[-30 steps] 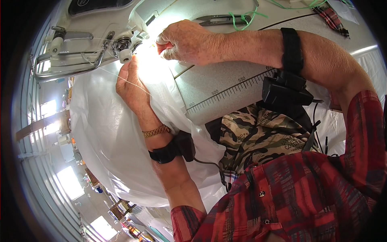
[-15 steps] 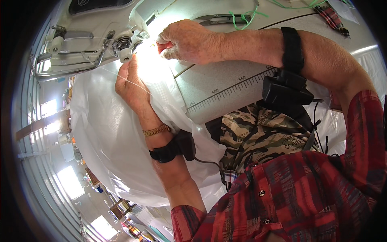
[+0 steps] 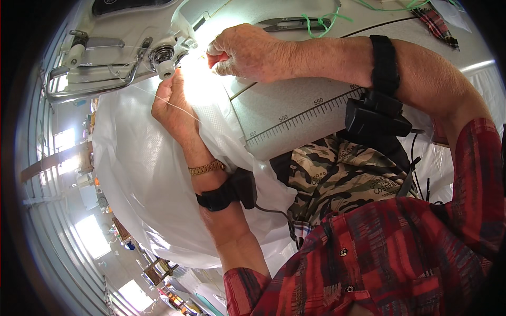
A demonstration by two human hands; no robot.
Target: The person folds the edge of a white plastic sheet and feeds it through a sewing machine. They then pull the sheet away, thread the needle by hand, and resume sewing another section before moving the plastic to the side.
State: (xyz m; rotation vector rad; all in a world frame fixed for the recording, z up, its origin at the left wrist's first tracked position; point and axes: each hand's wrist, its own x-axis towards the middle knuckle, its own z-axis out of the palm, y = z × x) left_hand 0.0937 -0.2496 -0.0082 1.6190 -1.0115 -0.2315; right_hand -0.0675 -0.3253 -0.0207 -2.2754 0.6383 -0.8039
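My left hand (image 3: 177,113) reaches up to the sewing machine's head, just below its thread-tension knob (image 3: 166,68). Its fingers are closed together, with the tips lost behind the knob and in the lamp's glare. Opposite it, to the right of the bright spot, my right hand (image 3: 247,54) is closed in a pinch; whatever lies between finger and thumb is washed out. A white thread (image 3: 158,104) runs from the machine across the back of my left hand. White sheet-like material (image 3: 134,158) spreads under my left hand and arm and hangs over the table edge.
A printed ruler scale (image 3: 300,118) marks the machine table. Behind my right hand lie dark metal thread snips (image 3: 271,24), green string (image 3: 316,27) and a plaid cloth scrap (image 3: 436,26). A bent metal bar (image 3: 89,96) juts from the machine at left.
Both hands keep almost the same places and grips. My left hand has shifted very slightly upward, and the whole view has moved a little.
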